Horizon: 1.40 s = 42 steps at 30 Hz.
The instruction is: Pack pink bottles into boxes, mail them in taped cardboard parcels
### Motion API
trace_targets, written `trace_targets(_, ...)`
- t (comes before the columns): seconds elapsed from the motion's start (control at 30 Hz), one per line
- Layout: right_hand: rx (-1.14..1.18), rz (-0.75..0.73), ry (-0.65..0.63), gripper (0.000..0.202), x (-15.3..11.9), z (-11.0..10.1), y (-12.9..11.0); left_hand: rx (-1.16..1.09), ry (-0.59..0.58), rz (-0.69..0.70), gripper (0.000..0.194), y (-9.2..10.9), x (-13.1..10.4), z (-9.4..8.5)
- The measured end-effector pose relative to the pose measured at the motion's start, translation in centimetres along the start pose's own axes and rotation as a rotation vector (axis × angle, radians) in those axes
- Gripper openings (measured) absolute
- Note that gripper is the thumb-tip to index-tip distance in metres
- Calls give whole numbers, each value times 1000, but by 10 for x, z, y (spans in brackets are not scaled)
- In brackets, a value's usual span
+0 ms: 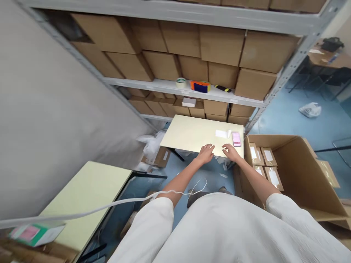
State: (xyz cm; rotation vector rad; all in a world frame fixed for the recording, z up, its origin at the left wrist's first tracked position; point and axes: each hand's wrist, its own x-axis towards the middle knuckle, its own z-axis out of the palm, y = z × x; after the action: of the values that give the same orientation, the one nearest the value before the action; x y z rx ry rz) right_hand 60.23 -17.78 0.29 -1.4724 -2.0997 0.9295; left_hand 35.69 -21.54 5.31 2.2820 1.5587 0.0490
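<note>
Both hands are at the front edge of a pale yellow table (189, 133). My left hand (206, 153) rests there with its fingers apart and nothing held. To its right, my right hand (230, 151) is also empty, its fingers spread and slightly bent. Just beyond the hands lies a white paper strip (221, 134) with a curled right end. A pink, phone-shaped item (236, 139) lies near the table's right edge, close to my right hand.
Shelves of cardboard boxes (222, 44) stand behind, with a tape roll (181, 83) and a cutter (223, 88). An open carton (298, 175) holding small boxes is at right. A white cable (123, 201) crosses the left foreground above another table (90, 190).
</note>
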Motion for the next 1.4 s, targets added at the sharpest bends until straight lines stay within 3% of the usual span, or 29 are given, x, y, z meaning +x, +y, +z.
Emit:
trace_targets(0.2,12,-160,-104,27,40,80,-90,-25,131,-138,59,-81,-101,-18)
trace_targets(0.43,96,-392,-261,26,65,218,-211,-90,260,-377,57,-190,-241,-15)
trace_targets(0.6,87,-561,-437,26,75,309,-290,-146,357,-587,58,-243,-337,-5)
trace_targets(0.8,58,-739,-693,26,77,404,-377,-219,480,-864,60,-270,-439,18)
trace_targets(0.97,48,-858,-871,25,72,468,-432,-255,540,-1091,56,-283,-497,33)
trace_targets(1.17,65,-960,-1043,25,81,527,-480,-301,636,-1308,55,-300,-536,39)
trace_targets(1.4,18,-1045,-1181,27,84,570,-513,-367,674,-1488,55,-308,-554,50)
